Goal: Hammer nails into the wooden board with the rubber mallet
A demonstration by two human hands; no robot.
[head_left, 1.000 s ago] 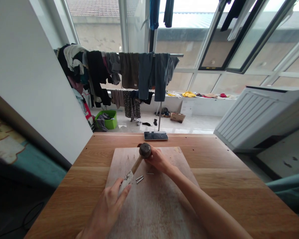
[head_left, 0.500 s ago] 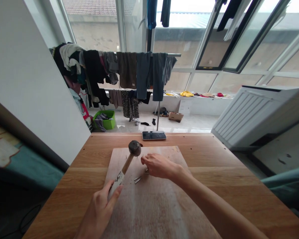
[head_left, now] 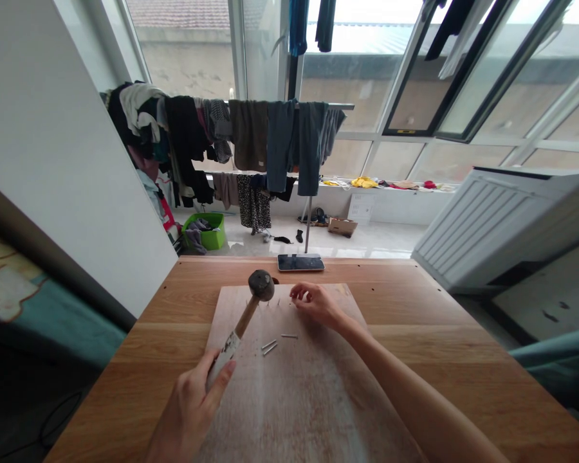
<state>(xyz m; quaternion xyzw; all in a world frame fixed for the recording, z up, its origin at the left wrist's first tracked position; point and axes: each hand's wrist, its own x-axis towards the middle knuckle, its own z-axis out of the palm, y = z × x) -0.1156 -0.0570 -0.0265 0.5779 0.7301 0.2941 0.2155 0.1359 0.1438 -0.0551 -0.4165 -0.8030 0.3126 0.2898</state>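
Note:
My left hand (head_left: 190,392) is wrapped around the white-covered lower handle of a mallet (head_left: 245,316). Its dark, rounded head is raised over the far left part of a pale wooden board (head_left: 289,405). Over the board's far side, my right hand (head_left: 318,305) has its thumb and fingers curled into a pinch; whatever is between the fingertips is too small to make out. Just left of those fingers, several thin nails stand upright in the board, one being this nail (head_left: 278,301). Three loose nails (head_left: 289,336) lie mid-board, between my hands.
The board rests on a wooden table (head_left: 405,341). A phone (head_left: 300,262) lies at the table's far edge. Beyond stand a clothes rack with hanging laundry (head_left: 282,145), a green basket (head_left: 213,239) and a white ribbed cabinet (head_left: 482,218) at right.
My right hand has moved away and slightly right, from above the loose nails to the board's far side, uncovering them and the standing nails. My left hand keeps the mallet nearly still.

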